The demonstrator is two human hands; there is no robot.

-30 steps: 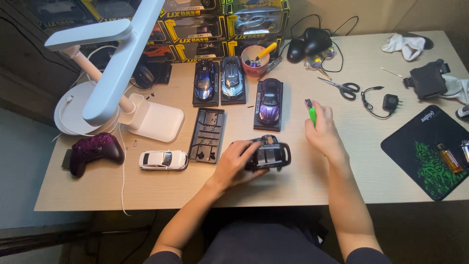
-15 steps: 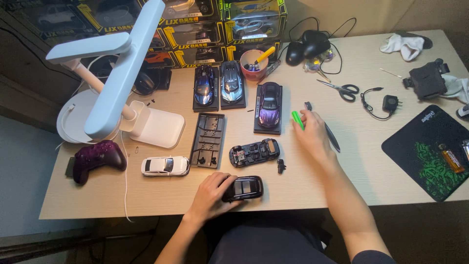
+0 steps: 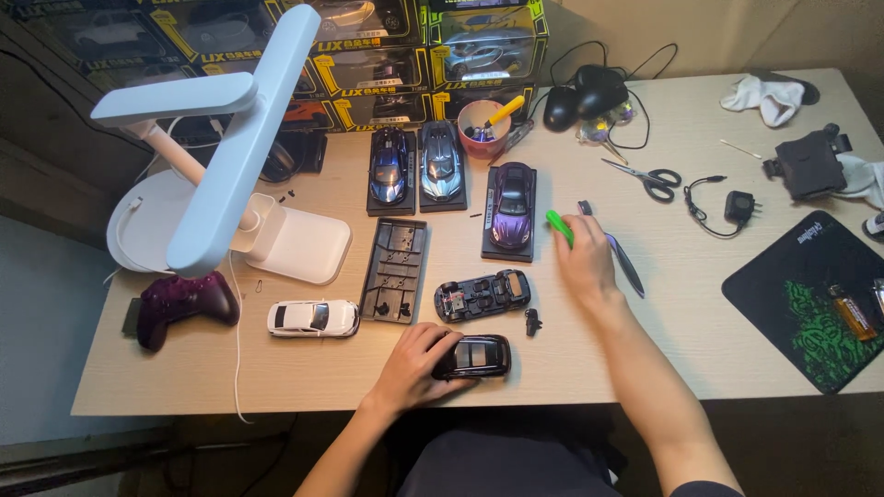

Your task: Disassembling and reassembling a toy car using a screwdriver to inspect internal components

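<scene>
Black glossy toy car body shell [image 3: 474, 355] was gripped by the left hand [image 3: 419, 366] near the table's front edge [image 3: 276, 391]. A green-handled tool [image 3: 559, 227] was pinched in the right hand [image 3: 584, 262], with the dark stripped car chassis [image 3: 482, 294] lying untouched between both hands.

A rectangular light-wood tabletop [image 3: 737, 166] fills the view, its far edge against a plain beige wall [image 3: 737, 32]. A white articulated desk lamp with a flat base [image 3: 230, 156] stands at its left end. Grey floor [image 3: 37, 322] shows beyond the left edge.
</scene>
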